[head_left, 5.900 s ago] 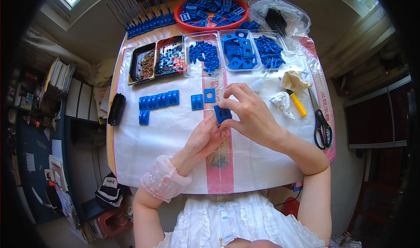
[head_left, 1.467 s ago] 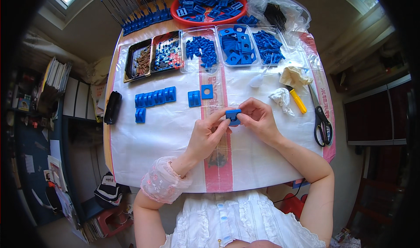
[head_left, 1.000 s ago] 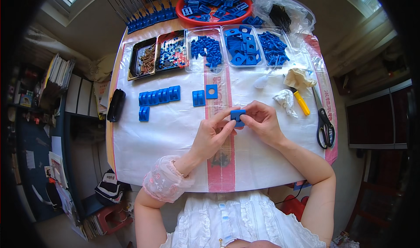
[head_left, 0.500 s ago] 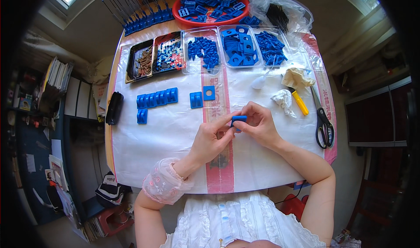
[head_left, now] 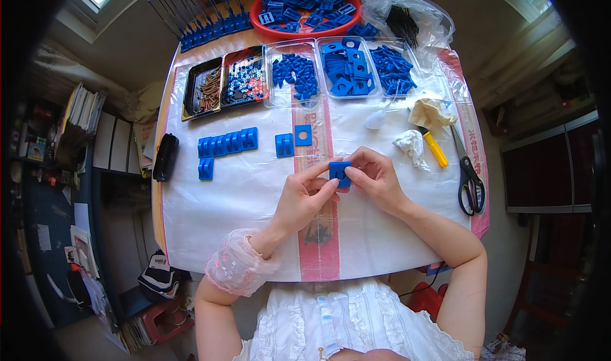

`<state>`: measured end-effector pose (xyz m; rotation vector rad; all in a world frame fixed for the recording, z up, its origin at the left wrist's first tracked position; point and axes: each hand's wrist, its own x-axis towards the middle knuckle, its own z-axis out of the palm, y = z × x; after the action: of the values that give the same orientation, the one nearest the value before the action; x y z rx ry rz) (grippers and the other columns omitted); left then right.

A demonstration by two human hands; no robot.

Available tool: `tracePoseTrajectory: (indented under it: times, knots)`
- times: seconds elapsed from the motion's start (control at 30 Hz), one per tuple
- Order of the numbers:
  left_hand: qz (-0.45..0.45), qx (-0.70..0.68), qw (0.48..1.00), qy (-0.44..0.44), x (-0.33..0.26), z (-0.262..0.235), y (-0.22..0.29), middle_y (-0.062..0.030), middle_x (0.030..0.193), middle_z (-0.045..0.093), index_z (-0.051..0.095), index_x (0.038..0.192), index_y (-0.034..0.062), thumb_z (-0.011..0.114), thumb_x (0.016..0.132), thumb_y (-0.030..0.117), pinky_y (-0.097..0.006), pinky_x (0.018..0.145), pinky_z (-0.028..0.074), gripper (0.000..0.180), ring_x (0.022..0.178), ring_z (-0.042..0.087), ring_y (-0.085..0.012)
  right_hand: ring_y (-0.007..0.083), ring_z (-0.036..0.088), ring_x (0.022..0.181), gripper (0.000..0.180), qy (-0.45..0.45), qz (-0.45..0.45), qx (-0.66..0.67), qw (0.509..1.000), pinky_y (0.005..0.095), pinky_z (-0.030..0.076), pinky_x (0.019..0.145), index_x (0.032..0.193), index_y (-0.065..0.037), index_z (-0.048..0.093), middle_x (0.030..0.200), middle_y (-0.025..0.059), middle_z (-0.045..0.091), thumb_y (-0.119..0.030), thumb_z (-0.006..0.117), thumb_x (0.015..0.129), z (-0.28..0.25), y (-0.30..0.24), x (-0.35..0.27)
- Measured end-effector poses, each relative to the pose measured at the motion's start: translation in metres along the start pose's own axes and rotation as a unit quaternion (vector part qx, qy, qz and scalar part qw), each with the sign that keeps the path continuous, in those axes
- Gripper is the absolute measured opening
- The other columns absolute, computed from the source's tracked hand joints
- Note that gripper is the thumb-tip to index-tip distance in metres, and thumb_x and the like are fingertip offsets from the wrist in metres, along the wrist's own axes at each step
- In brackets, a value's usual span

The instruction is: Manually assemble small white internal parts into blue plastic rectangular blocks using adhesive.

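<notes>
Both my hands meet over the middle of the white-covered table (head_left: 229, 214). My left hand (head_left: 299, 198) and my right hand (head_left: 377, 179) together pinch one small blue plastic block (head_left: 339, 172) between their fingertips, just above the sheet. To the left lies a row of finished blue blocks (head_left: 227, 143) with one more block (head_left: 205, 169) below it. Two single blue pieces, one block (head_left: 284, 145) and a square plate with a hole (head_left: 303, 135), rest just beyond my hands.
At the far side stand a black tray of brown screws (head_left: 202, 92), a tray of small mixed parts (head_left: 243, 81), three clear tubs of blue parts (head_left: 345, 65), a red bowl of blue parts (head_left: 305, 7). Scissors (head_left: 470, 176), a yellow-handled tool (head_left: 435, 148) and crumpled tissue (head_left: 410, 144) lie right; a black case (head_left: 165, 157) left.
Earlier my right hand held a blue piece alone, farther up. Since then both hands have come together on the block and turned it between the fingers; now its flat face shows.
</notes>
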<state>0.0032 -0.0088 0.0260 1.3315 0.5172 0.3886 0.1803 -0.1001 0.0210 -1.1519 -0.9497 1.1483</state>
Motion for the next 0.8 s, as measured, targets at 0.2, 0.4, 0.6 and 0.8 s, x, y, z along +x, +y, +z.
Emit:
tracePoseTrajectory:
  times: [0.2, 0.4, 0.6, 0.8]
  knots:
    - [0.015, 0.0, 1.0, -0.001, -0.0009, 0.0041, 0.0022, -0.0096, 0.102, 0.071, 0.051, 0.137, 0.001, 0.056, 0.096, 0.003, -0.023, 0.073, 0.055, 0.041, 0.093, 0.07, -0.0156, 0.0059, 0.06, 0.082, 0.007, -0.007, 0.004, -0.005, 1.0, 0.0223, 0.05, 0.071, 0.098, 0.001, 0.06, 0.09, 0.0033, 0.064, -0.005, 0.06, 0.094, -0.0042, 0.0011, -0.0023]
    - [0.017, 0.015, 1.0, 0.001, -0.0007, 0.0005, -0.0006, -0.0101, 0.103, 0.071, 0.051, 0.137, 0.0007, 0.056, 0.097, 0.004, -0.023, 0.071, 0.056, 0.041, 0.092, 0.071, -0.0163, 0.0067, 0.06, 0.083, 0.007, -0.002, 0.025, -0.017, 1.0, 0.0231, 0.05, 0.072, 0.098, 0.001, 0.06, 0.09, 0.0036, 0.064, -0.003, 0.06, 0.093, -0.0062, 0.0009, -0.0024]
    - [0.024, -0.003, 1.0, 0.012, -0.0011, 0.0019, -0.003, -0.0099, 0.1, 0.072, 0.051, 0.137, 0.0001, 0.056, 0.096, 0.003, -0.023, 0.071, 0.055, 0.041, 0.089, 0.07, -0.0152, 0.0085, 0.06, 0.088, 0.007, -0.005, 0.001, -0.006, 1.0, 0.0259, 0.052, 0.079, 0.099, 0.002, 0.058, 0.093, 0.0048, 0.064, -0.001, 0.06, 0.092, -0.0013, -0.0001, -0.0027]
    - [0.02, 0.011, 1.0, 0.014, -0.0023, 0.0012, 0.003, -0.0106, 0.1, 0.072, 0.053, 0.135, 0.0, 0.058, 0.095, 0.004, -0.025, 0.069, 0.055, 0.041, 0.089, 0.071, -0.0157, 0.0078, 0.06, 0.088, 0.008, 0.006, 0.005, -0.02, 1.0, 0.0257, 0.052, 0.079, 0.099, 0.002, 0.058, 0.094, 0.0046, 0.063, 0.0, 0.06, 0.092, 0.0002, 0.0003, -0.003]
